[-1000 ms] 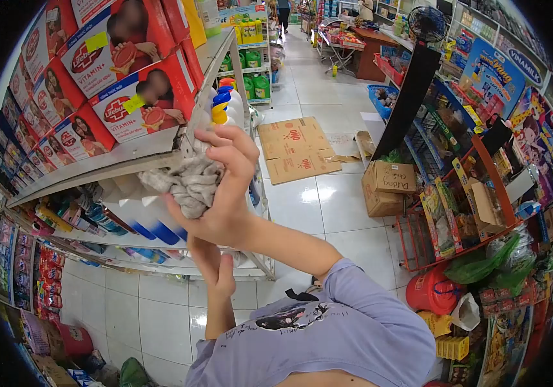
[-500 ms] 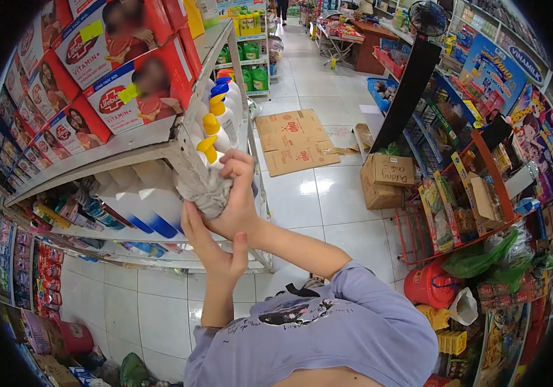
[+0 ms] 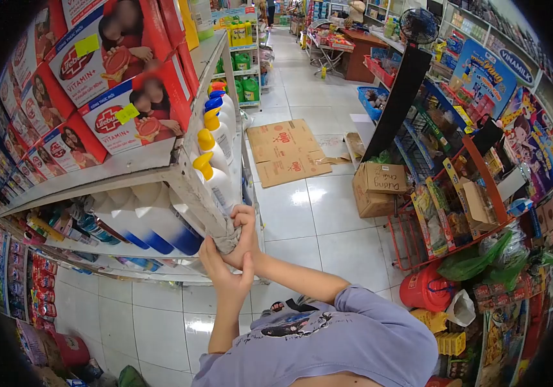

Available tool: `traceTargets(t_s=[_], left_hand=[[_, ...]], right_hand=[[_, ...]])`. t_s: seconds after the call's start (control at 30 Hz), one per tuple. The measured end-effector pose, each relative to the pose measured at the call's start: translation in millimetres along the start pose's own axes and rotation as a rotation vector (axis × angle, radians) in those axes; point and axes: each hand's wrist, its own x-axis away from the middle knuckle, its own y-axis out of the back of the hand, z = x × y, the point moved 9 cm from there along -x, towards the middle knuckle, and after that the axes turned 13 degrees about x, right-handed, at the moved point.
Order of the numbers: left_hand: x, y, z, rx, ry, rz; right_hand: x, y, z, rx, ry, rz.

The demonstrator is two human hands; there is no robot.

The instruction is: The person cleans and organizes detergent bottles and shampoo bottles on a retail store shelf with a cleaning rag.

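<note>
A grey cloth (image 3: 226,240) is wrapped round the lower part of the white shelf post (image 3: 194,197). My right hand (image 3: 245,235) grips the cloth from the right side of the post. Just below and to the left, my left hand (image 3: 225,271) presses against the cloth, its thumb pointing up beside my right wrist. White bottles with yellow caps (image 3: 215,177) stand right behind the post. More white and blue bottles (image 3: 154,219) are on the shelf to the left. Red soap boxes (image 3: 112,77) are stacked on the top shelf.
Flattened cardboard (image 3: 287,151) lies on the tiled floor ahead. Cardboard boxes (image 3: 379,187), a red wire rack (image 3: 412,242) and a red bucket (image 3: 426,289) stand on the right. A black pedestal fan (image 3: 418,27) rises beyond them. A person's legs show far down the aisle.
Both hands have moved down the post with the cloth, which uncovers the bottles and the upper part of the post. The camera view has shifted slightly.
</note>
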Motion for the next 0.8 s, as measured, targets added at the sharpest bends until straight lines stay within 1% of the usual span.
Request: traceTargets(t_s=[0.07,0.2,0.27,0.33,0.4,0.5,0.53,0.6,0.63,0.7,0.73,0.8], left_hand=[[3,-1,4,0.007,0.017,0.011],[5,-3,6,-0.017,0.022,0.030],[7,-2,7,-0.004,0.020,0.020],[6,0,7,0.004,0.008,0.007],[7,-1,7,-0.049,-0.009,0.057],[11,1,9,-0.086,-0.034,0.066],[12,-1,9,-0.071,-0.049,0.071],[16,-1,17,-0.103,-0.016,0.062],[20,-3,19,-0.090,-0.017,0.077],[25,-6,31,-0.114,0.045,0.098],[26,-7,30,-0.129,0.024,0.097],[29,-8,35,-0.121,0.057,0.095]], right_hand=[[5,-1,-6,-0.001,-0.046,0.019],[14,-3,-13,0.024,-0.039,0.003],[15,-3,-14,-0.010,-0.052,0.003],[15,-2,-13,0.003,-0.029,-0.004],[18,-3,-12,0.012,-0.004,-0.019],[30,-4,-19,0.028,-0.005,-0.003],[35,-5,-21,0.036,-0.014,0.025],[47,-8,-28,0.021,-0.033,0.100],[54,-6,-31,0.037,-0.040,0.091],[64,-8,-35,-0.004,-0.028,0.138],[68,-7,-35,-0.017,-0.007,0.181],[70,-5,-35,-0.031,0.003,0.180]])
